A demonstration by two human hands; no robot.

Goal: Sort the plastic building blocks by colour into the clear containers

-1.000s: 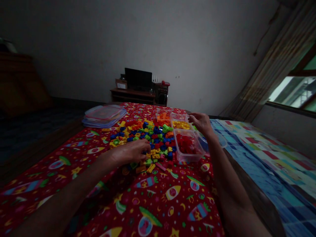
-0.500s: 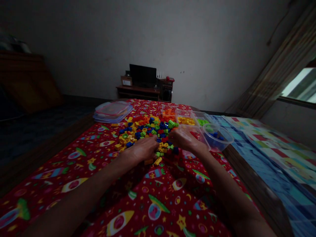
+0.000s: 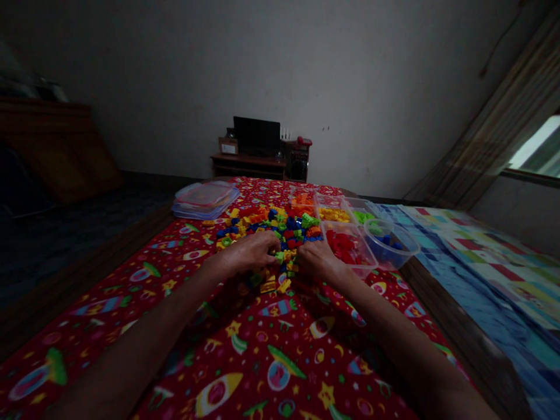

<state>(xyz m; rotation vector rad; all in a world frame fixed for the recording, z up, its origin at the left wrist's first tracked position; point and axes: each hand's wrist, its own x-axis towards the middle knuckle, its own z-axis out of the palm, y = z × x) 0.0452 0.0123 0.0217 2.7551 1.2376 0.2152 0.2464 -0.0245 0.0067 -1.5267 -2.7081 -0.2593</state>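
Note:
A heap of small plastic bricks (image 3: 280,227) in yellow, blue, green, red and orange lies on a red patterned cloth (image 3: 280,350). My left hand (image 3: 249,254) rests on the near edge of the heap, fingers curled down among the bricks. My right hand (image 3: 317,259) lies just right of it, fingers bent into the same edge. What either hand grips is hidden. To the right stand clear tubs: one with red bricks (image 3: 347,248), one with yellow (image 3: 332,214), one with orange (image 3: 301,204), one with green (image 3: 363,216), and a round tub with blue (image 3: 391,242).
A stack of clear lids (image 3: 203,198) sits at the far left of the cloth. The table edge (image 3: 459,332) runs along the right, with a checked blue bedspread (image 3: 490,262) beyond. A low cabinet with a dark screen (image 3: 258,149) stands by the far wall.
My right hand has come back from the far tubs to the near edge of the heap beside my left hand. The camera view has shifted slightly.

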